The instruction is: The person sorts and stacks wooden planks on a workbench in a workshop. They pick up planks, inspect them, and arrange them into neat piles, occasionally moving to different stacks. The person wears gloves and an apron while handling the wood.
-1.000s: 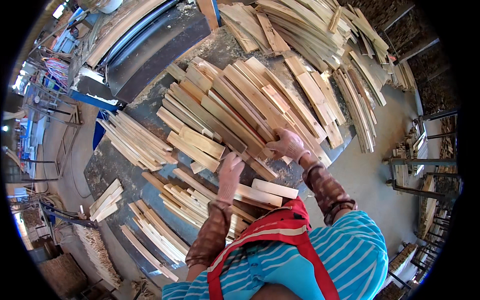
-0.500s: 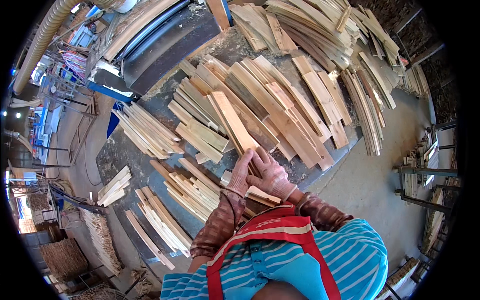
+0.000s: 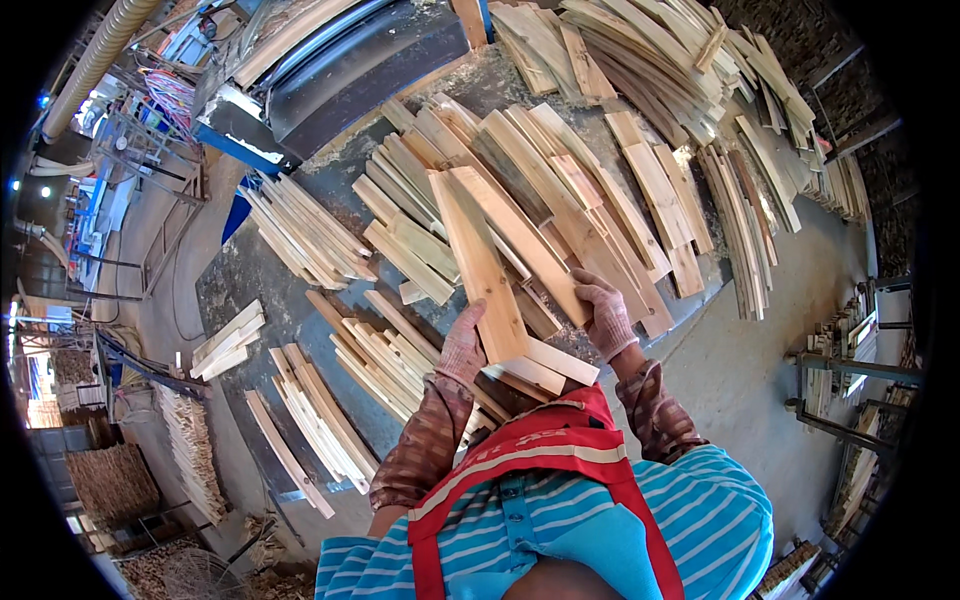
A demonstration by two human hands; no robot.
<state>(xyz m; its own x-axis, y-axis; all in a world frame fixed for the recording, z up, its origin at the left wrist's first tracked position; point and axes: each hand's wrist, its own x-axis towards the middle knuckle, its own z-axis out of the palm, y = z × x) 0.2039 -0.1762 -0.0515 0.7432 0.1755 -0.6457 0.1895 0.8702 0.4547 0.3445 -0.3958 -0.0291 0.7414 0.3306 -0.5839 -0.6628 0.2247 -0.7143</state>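
Observation:
My left hand [image 3: 466, 345], in a pale glove, is closed on the left edge of a wide wooden board [image 3: 480, 265] near its close end. In my gloved right hand [image 3: 603, 312] is a narrower wooden board [image 3: 525, 245], gripped by its near right end. Both boards slant up and away from me, close together at the far ends and spread apart at the near ends. Under them lie sorted piles of boards on the dark table, among them a brown pile [image 3: 625, 255] to the right. Short pale board ends [image 3: 562, 362] show just in front of my apron.
Dark table [image 3: 225, 300] carries several groups of boards, including thin strips [image 3: 300, 235] at left and long strips [image 3: 325, 425] at near left. A black-topped machine [image 3: 370, 85] stands at the far side. A large board heap [image 3: 650, 60] lies far right. Metal racks [image 3: 850, 370] stand at right.
My hands were together around the near ends of stacked boards. They have moved apart, each with one board, and the boards now fan out. The view has shifted slightly.

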